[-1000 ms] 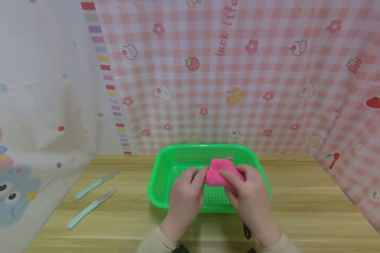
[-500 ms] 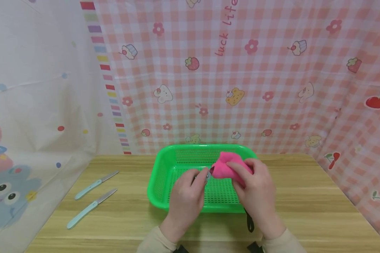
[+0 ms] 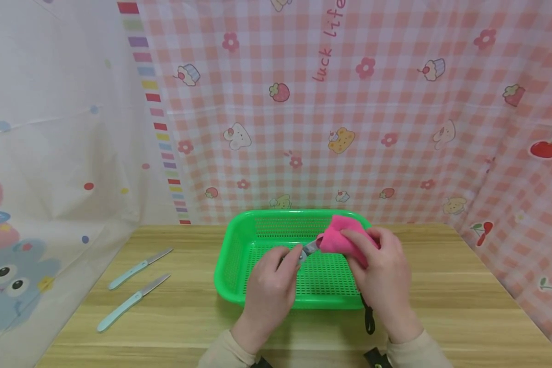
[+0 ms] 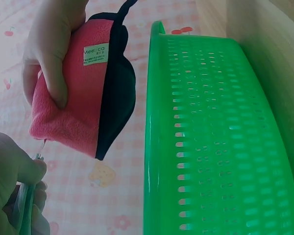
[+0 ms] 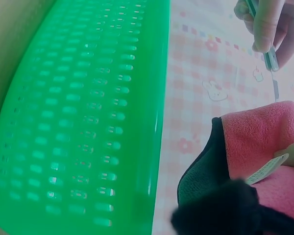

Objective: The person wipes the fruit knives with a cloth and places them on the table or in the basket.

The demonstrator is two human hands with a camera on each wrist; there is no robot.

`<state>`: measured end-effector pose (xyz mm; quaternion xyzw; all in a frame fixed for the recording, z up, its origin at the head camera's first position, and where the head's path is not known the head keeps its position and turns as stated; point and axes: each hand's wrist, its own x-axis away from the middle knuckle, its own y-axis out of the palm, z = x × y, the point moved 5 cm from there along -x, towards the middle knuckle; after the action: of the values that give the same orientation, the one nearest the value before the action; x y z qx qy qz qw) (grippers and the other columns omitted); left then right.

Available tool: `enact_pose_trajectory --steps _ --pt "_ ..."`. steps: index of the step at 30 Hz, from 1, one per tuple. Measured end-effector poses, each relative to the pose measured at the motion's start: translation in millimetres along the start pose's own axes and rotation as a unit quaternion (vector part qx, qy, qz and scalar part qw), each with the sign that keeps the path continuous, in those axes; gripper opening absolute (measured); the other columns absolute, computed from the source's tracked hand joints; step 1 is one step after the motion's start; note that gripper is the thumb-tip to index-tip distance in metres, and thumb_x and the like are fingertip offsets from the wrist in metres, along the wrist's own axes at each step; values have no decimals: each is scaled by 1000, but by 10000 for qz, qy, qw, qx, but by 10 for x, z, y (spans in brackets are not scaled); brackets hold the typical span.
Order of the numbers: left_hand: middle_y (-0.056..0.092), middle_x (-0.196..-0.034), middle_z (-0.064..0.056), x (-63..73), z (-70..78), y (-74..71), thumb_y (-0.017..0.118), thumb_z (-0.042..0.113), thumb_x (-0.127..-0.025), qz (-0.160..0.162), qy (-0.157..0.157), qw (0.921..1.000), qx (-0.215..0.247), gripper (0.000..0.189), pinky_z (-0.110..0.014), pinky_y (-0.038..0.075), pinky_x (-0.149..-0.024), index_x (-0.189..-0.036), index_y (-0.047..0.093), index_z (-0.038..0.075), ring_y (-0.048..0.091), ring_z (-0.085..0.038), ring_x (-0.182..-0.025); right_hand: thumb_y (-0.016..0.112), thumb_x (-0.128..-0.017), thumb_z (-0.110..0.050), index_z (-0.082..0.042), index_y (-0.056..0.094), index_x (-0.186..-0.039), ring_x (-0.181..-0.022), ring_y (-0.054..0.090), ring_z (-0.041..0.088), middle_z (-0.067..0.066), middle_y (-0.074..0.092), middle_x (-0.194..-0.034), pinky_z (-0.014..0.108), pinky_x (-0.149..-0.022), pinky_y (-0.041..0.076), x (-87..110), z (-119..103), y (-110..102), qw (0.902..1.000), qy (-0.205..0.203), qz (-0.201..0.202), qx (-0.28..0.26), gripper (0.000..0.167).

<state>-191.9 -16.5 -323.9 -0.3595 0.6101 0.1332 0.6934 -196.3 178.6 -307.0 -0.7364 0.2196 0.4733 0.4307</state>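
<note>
My left hand (image 3: 271, 281) grips a paring knife (image 3: 310, 248) by its pale blue-green handle, best seen in the left wrist view. The blade points away to the right. My right hand (image 3: 383, 278) pinches a folded pink cloth (image 3: 342, 239) with a dark underside, a black edge and a small white label. Its fold surrounds the outer end of the blade, hiding the tip, while the blade's base shows bare. Both hands are above the green plastic basket (image 3: 299, 211). A black hanging loop (image 3: 369, 322) dangles from the cloth below the right hand.
Two similar paring knives, one farther back (image 3: 140, 268) and one nearer (image 3: 132, 303), lie on the wooden table (image 3: 179, 327) to the left, blades toward the back right. The slotted basket stands at the centre. Patterned curtains (image 3: 257, 112) enclose the back and sides.
My right hand has slid the pink cloth to the right along the blade, toward its tip, uncovering the blade's base. The left hand has stayed nearly still.
</note>
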Motion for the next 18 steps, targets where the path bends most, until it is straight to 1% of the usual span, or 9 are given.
enact_pose_trajectory --steps 6,10,18 --pt "62 -89 -9 0 -1 -8 72 1 -84 19 -37 9999 100 28 -28 54 -61 -112 70 -1 61 -20 -70 86 -68 0 -17 73 -110 -86 56 38 21 59 -99 50 -63 50 12 53 -25 9998 161 -23 77 46" --pt "62 -89 -9 -4 0 -13 73 1 -84 39 -66 9999 150 29 -28 54 -61 -112 70 0 61 -20 -69 88 -68 -1 -16 72 -111 -85 56 38 22 59 -99 49 -62 49 16 82 -36 9997 228 -38 95 48" --pt "62 -88 -10 0 -8 -21 72 3 -85 106 -155 9994 281 27 -29 54 -60 -112 70 0 61 -20 -69 87 -69 -1 -15 72 -108 -81 55 36 22 59 -98 46 -61 46 31 124 -67 9993 339 -27 137 44"
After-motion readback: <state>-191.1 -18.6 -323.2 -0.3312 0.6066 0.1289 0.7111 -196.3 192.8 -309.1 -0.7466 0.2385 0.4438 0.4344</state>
